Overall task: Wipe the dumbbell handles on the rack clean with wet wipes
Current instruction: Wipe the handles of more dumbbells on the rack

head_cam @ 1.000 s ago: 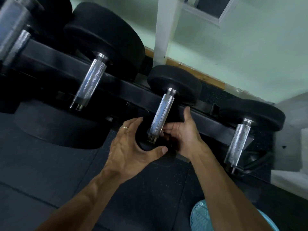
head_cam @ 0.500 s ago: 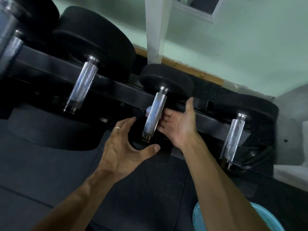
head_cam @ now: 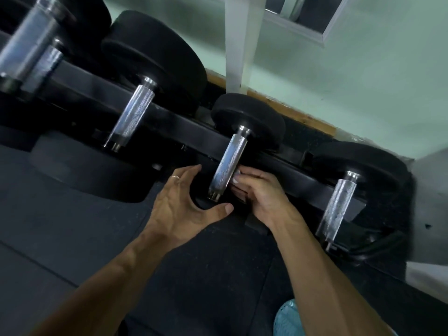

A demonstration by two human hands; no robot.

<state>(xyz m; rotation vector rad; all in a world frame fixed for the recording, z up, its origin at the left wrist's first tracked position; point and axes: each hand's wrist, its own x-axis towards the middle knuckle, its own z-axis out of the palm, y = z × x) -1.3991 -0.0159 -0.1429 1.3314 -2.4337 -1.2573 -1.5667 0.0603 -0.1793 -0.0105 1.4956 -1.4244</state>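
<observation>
Right hand (head_cam: 260,194) pinches what looks like a wipe (head_cam: 236,179) against the middle dumbbell handle (head_cam: 226,166) on the rack (head_cam: 194,132); left hand (head_cam: 186,202) hovers spread beside it, probably ready to steady it.

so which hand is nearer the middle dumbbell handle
Right. The right hand has its fingertips against the middle dumbbell handle, low on its right side. The left hand is open just to its left, not touching.
</observation>
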